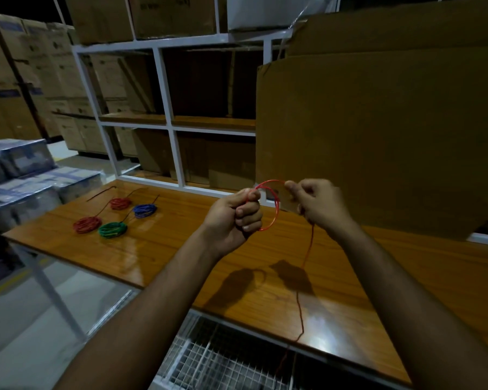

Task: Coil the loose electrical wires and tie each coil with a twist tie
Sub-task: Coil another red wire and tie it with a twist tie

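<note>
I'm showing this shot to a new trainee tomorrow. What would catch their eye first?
Most striking is the bright red wire looped in mid-air at centre, the left hand gripping the loops and the right hand pinching the strand, whose tail hangs over the wooden table's near edge. Next come four finished coils at the table's far left: two red, one green, one blue.

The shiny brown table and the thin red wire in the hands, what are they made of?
The glossy brown table looks like varnished wood or wood-look laminate: grain lines, bright reflections. The thin red wire seems plastic-coated: smooth, glossy, bending easily into loops. Its core is hidden.
</note>
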Demonstrator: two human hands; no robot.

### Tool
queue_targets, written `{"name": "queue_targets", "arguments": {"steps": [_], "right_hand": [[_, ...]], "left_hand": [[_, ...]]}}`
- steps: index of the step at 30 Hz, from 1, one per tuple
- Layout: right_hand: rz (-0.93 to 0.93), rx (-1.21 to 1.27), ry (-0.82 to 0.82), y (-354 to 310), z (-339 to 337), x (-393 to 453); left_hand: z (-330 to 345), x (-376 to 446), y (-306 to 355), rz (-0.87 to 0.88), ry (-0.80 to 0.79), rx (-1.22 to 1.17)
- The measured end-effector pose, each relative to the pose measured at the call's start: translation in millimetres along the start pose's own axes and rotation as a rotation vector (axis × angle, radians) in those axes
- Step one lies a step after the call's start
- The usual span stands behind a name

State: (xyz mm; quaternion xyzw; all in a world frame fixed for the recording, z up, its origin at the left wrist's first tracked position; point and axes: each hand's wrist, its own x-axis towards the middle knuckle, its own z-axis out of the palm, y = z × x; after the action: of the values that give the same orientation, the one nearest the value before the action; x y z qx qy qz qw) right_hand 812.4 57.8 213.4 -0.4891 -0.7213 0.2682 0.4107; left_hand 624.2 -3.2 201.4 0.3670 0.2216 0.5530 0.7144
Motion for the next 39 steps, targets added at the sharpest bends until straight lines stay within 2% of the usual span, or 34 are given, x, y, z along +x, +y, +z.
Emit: {"name": "queue_targets", "arguments": {"steps": [4,6,7,8,10,11,13,14,16,19,21,25,27,29,32,33,34,39], "right_hand": [[0.157,0.343,-0.567,45.7,-6.0,-5.9],[0.271,0.477,-0.710,66.0,-0.2,-15.6],[0.330,0.535,-0.723,72.1,6.4,-19.9],[0.377,0.594,-0.685,74.9,13.8,-24.3],[0.434,0.614,-0.501,67.3,29.2,-33.1],[0.437,0.552,-0.396,57.2,35.5,-37.8],[0.348,0.259,-0.238,33.5,45.0,-45.6],[0.266,0.071,-0.230,20.9,46.5,-49.1],[0.118,-0.222,-0.347,-6.2,42.0,-55.7],[-0.082,-0.430,-0.591,-40.5,23.7,-63.6],[-0.230,-0.506,-0.550,-55.1,11.2,-66.3],[-0.364,-0.371,0.059,-54.6,1.1,-63.6],[-0.388,-0.387,0.222,-47.6,3.4,-58.4],[-0.326,-0.434,0.214,-37.4,4.3,-51.0],[-0.171,-0.260,-0.145,-27.4,-6.1,-40.8],[-0.152,-0.180,-0.238,-27.7,-11.3,-38.4],[-0.165,-0.140,-0.265,-27.8,-16.0,-35.7],[-0.280,-0.271,0.078,-28.8,-11.3,-16.9]], "left_hand": [[-4.5,-1.4,12.4,0.038,0.037,-0.044],[-6.1,-1.2,15.4,0.054,0.040,-0.082],[-6.2,-0.6,16.0,0.063,0.039,-0.089],[-5.8,0.3,16.0,0.073,0.036,-0.085],[-3.6,2.4,13.9,0.093,0.032,-0.067],[-2.3,3.7,12.5,0.103,0.035,-0.058],[-0.1,7.1,10.4,0.127,0.055,-0.020],[1.1,8.9,9.6,0.139,0.070,0.016],[2.1,12.6,8.5,0.161,0.108,0.108],[2.9,15.0,6.5,0.185,0.187,0.244],[3.1,13.6,4.3,0.190,0.211,0.283],[2.8,11.3,-1.8,0.149,0.199,0.375],[3.9,10.8,-4.7,0.104,0.201,0.418],[3.1,10.2,-6.7,0.073,0.207,0.380],[0.7,8.4,-8.1,0.038,0.189,0.228],[0.1,7.6,-8.6,0.021,0.180,0.185],[0.1,7.1,-9.4,0.005,0.170,0.154],[4.6,3.8,-13.6,-0.060,0.081,0.094]]}}
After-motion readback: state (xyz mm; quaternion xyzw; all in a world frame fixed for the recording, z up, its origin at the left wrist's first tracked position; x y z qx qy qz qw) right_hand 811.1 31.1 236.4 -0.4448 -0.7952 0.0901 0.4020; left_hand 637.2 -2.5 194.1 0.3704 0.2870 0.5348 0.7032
